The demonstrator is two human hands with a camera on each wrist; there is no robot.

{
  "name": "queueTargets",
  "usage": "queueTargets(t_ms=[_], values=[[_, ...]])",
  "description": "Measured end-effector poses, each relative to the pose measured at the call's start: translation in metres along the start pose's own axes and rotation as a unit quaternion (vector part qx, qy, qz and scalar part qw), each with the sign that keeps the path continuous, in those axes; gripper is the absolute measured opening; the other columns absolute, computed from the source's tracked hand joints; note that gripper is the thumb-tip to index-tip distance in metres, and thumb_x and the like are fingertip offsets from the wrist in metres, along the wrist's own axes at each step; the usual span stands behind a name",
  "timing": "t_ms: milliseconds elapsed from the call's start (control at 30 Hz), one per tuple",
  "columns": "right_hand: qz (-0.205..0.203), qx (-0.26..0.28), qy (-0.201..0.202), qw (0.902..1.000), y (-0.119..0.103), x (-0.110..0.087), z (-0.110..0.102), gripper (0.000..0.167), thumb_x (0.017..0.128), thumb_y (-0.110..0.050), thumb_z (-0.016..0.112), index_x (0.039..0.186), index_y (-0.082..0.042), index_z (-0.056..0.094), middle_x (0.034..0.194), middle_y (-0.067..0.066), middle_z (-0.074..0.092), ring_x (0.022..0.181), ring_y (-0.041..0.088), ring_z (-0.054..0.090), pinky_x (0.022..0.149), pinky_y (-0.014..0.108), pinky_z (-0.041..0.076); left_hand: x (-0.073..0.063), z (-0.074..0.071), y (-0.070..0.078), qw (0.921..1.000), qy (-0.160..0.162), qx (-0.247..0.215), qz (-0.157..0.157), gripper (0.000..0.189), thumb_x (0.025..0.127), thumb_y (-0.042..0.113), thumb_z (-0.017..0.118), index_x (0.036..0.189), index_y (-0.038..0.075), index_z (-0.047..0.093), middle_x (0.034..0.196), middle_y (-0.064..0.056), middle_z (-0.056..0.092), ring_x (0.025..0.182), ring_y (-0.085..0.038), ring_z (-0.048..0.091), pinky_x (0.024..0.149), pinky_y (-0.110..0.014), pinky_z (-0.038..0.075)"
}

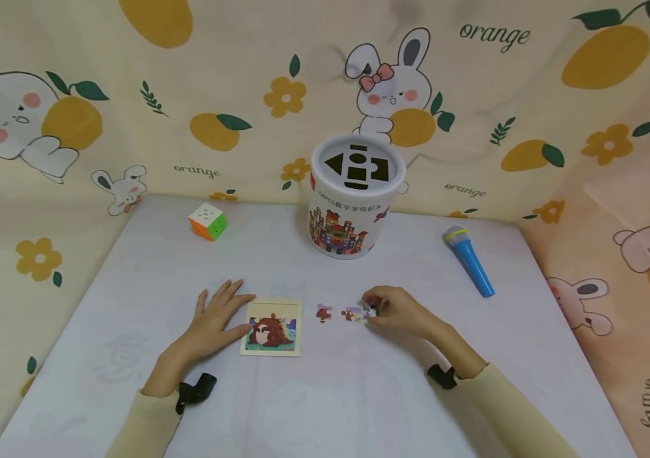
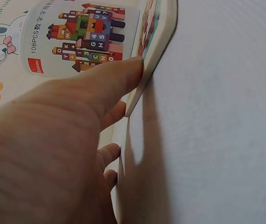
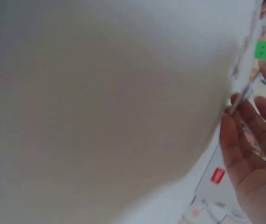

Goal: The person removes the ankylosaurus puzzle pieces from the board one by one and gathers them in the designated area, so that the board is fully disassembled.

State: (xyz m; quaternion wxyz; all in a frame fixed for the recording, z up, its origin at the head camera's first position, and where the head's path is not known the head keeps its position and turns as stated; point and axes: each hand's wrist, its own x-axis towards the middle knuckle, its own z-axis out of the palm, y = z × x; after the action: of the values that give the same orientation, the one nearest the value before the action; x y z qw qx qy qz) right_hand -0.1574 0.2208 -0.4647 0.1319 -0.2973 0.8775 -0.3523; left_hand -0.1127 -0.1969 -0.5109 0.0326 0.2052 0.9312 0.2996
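Left hand [image 1: 210,329]: fingers spread, thumb and forefinger touching the left edge of the puzzle [image 1: 276,304].
Right hand [image 1: 402,310]: thumb and fingertips pinching a piece [image 3: 238,102].
Puzzle: flat on the table [image 1: 325,394], beside the left hand, a brown creature pictured in it.
Loose pieces [image 1: 323,312]: on the table between puzzle and right hand.
Tub [image 1: 339,222]: upright behind the pieces.
Cube [image 1: 207,221]: left of the tub.
Mic [image 1: 470,262]: lying at the right.
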Motion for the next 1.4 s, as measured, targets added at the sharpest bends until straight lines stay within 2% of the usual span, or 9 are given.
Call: queueTargets(t_ms=[200,400,633,800,900,1000,1200,1300,1400], values=[[-0.025,-0.066,0.027,0.9972,0.006,-0.014,0.002,0.029,0.077,-0.002,0.082,0.103,-0.001,0.070,0.103,0.005,0.063,0.089,0.019,0.059,0.079,0.032,0.053,-0.001,0.000,-0.001,1.0000,-0.001,0.000,-0.004,0.062,0.091,0.040,0.068,0.144,0.014,0.050,0.161,-0.021,0.025,0.149,-0.046,0.011,0.111,-0.070,-0.006],[-0.023,-0.117,0.048,0.9918,0.007,-0.021,0.005,0.028,0.075,-0.004,0.083,0.101,-0.003,0.072,0.102,0.004,0.065,0.092,0.019,0.056,0.082,0.038,0.051,0.000,0.001,0.000,1.0000,-0.003,-0.002,-0.004,0.062,0.092,0.041,0.068,0.144,0.013,0.050,0.161,-0.021,0.024,0.149,-0.045,0.010,0.111,-0.070,-0.006],[-0.010,-0.105,0.027,0.9941,0.005,-0.021,0.005,0.028,0.077,-0.004,0.084,0.102,-0.003,0.071,0.101,0.004,0.063,0.088,0.019,0.056,0.080,0.035,0.052,-0.001,0.002,-0.003,1.0000,-0.004,-0.001,-0.005,0.062,0.091,0.042,0.068,0.144,0.015,0.050,0.161,-0.020,0.024,0.149,-0.045,0.010,0.111,-0.069,-0.007],[-0.015,-0.110,0.033,0.9932,0.000,-0.014,0.004,0.029,0.080,-0.008,0.083,0.105,-0.002,0.070,0.104,0.005,0.062,0.092,0.022,0.059,0.083,0.037,0.053,-0.001,0.003,-0.004,1.0000,-0.003,-0.002,-0.003,0.062,0.092,0.042,0.067,0.145,0.015,0.050,0.161,-0.020,0.024,0.149,-0.045,0.010,0.111,-0.069,-0.007],[-0.035,-0.105,0.026,0.9935,-0.012,0.000,0.006,0.027,0.083,-0.009,0.080,0.107,-0.001,0.070,0.107,0.006,0.063,0.099,0.024,0.060,0.088,0.041,0.052,-0.001,0.003,-0.005,1.0000,-0.004,-0.004,-0.001,0.061,0.093,0.042,0.067,0.145,0.015,0.049,0.162,-0.020,0.023,0.149,-0.044,0.010,0.111,-0.069,-0.007],[-0.056,-0.079,-0.009,0.9952,-0.031,0.021,0.013,0.025,0.086,-0.006,0.076,0.109,0.001,0.069,0.109,0.008,0.063,0.100,0.026,0.061,0.088,0.041,0.053,0.000,0.003,-0.005,1.0000,-0.006,-0.006,0.002,0.060,0.094,0.041,0.066,0.145,0.016,0.049,0.162,-0.019,0.023,0.149,-0.044,0.010,0.111,-0.069,-0.008],[-0.061,0.044,-0.095,0.9926,-0.075,0.072,0.046,0.028,0.089,0.002,0.068,0.117,0.006,0.066,0.112,0.016,0.066,0.094,0.023,0.064,0.081,0.028,0.054,-0.001,0.000,-0.003,0.9999,-0.009,-0.008,0.001,0.068,0.089,0.045,0.070,0.146,0.014,0.049,0.162,-0.020,0.023,0.149,-0.044,0.010,0.111,-0.069,-0.008],[-0.052,0.103,-0.116,0.9865,-0.090,0.094,0.064,0.029,0.090,0.005,0.064,0.119,0.008,0.064,0.112,0.019,0.067,0.093,0.021,0.065,0.082,0.024,0.053,-0.001,-0.002,-0.001,0.9999,-0.011,-0.010,0.003,0.076,0.083,0.048,0.075,0.145,0.013,0.049,0.162,-0.020,0.023,0.149,-0.044,0.010,0.110,-0.070,-0.008],[-0.049,0.125,-0.120,0.9836,-0.098,0.111,0.079,0.028,0.091,0.008,0.061,0.118,0.009,0.064,0.108,0.020,0.068,0.093,0.022,0.065,0.082,0.022,0.052,-0.001,-0.003,0.000,0.9999,-0.014,-0.009,0.005,0.079,0.081,0.051,0.077,0.145,0.014,0.049,0.161,-0.020,0.023,0.149,-0.044,0.010,0.110,-0.070,-0.007]])
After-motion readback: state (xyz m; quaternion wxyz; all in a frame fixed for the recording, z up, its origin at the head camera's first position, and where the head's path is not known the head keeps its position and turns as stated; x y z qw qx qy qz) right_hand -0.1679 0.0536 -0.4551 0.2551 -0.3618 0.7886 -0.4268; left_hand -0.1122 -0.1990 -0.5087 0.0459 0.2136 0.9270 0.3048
